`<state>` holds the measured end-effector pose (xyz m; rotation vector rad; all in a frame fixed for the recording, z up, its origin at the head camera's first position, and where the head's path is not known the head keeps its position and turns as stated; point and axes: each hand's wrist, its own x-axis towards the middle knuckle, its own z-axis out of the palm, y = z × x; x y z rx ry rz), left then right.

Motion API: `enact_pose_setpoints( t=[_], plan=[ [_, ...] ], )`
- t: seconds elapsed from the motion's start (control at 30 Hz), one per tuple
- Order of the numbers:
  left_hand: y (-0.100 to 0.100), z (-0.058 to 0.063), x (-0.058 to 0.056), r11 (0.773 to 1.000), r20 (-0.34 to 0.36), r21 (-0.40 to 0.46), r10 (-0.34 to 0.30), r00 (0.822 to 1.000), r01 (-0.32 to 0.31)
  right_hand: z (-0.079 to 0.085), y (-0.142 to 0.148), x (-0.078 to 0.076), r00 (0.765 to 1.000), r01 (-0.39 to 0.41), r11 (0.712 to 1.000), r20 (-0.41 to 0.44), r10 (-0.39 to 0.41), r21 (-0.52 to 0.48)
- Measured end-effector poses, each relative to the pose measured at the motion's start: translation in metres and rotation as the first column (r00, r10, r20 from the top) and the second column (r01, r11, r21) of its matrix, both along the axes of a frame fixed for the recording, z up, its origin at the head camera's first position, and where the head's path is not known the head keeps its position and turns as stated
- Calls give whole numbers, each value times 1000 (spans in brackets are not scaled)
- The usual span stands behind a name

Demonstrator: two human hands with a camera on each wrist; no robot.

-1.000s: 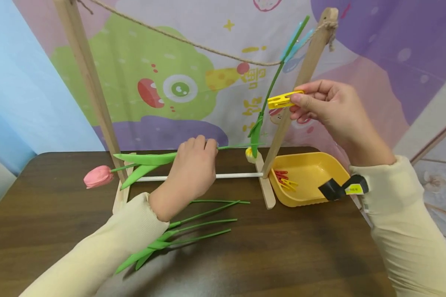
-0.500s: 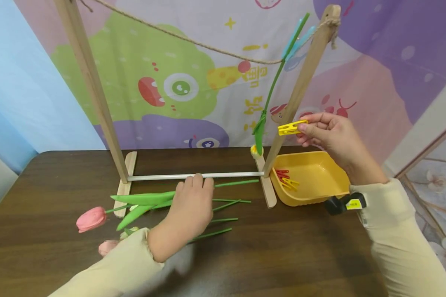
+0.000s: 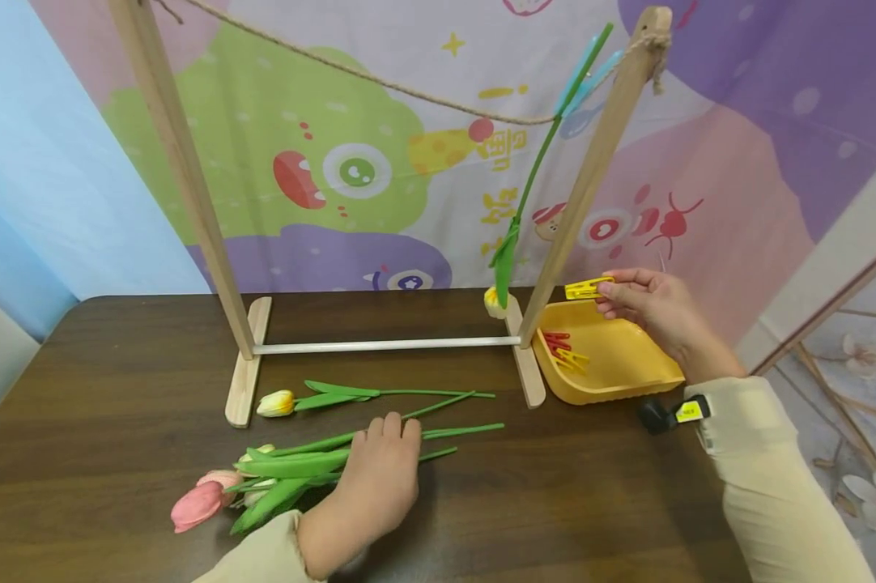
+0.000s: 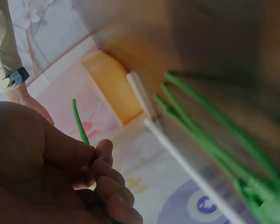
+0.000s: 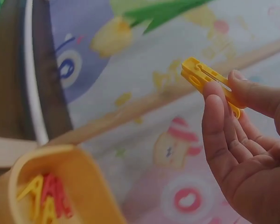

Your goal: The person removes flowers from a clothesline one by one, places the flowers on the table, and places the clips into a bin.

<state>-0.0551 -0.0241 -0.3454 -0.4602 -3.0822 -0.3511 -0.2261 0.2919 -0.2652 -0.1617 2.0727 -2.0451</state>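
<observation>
Low over the front of the table, my left hand (image 3: 383, 474) pinches the green stem of a pink tulip (image 3: 197, 507). Its bloom overlaps a bunch of tulips, among them a paler pink tulip (image 3: 223, 479); whether they touch I cannot tell. In the left wrist view the stem tip (image 4: 79, 122) pokes out past my thumb. My right hand (image 3: 660, 316) holds a yellow clothespin (image 3: 584, 288) between thumb and fingers, above the back of a yellow bin (image 3: 627, 356). A yellow-white tulip (image 3: 276, 402) lies apart behind the bunch.
A wooden frame, with a left post (image 3: 190, 186) and right post (image 3: 591, 186), carries a sagging rope (image 3: 380, 81). A blue clothespin (image 3: 584, 85) fastens an upside-down yellow tulip (image 3: 496, 303) to it. A white rod (image 3: 387, 346) joins the feet. Red clothespins (image 3: 557, 342) and yellow ones sit in the bin.
My left hand has brought the pink tulip down and forward from above the white rod to the bunch. My right hand has lowered with the yellow clothespin from beside the right post toward the bin.
</observation>
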Motion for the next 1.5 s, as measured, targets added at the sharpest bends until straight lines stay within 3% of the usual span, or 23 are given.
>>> enact_pose_setpoints(
  t=[0.2,0.47,0.8,1.07,1.27,1.5],
  plan=[
    [3,-18,4,1000,90,-23,-10,996,12,-27,13,-7,999,-6,998,40,4,68],
    [8,-35,8,999,133,-8,-37,990,39,-66,28,-17,995,-25,996,96,16,87],
    [10,-45,8,999,242,-18,-30,970,36,-92,35,-27,985,-15,972,172,-26,234],
    [9,-54,7,1000,239,-15,-20,971,24,-102,34,-32,982,-32,952,186,-26,305],
    [7,-55,4,998,252,-29,-46,967,55,-111,34,-36,979,-40,923,200,-41,382],
    [3,-58,2,994,137,-48,-89,986,97,-118,32,-39,966,-56,907,252,-57,417]
  ],
)
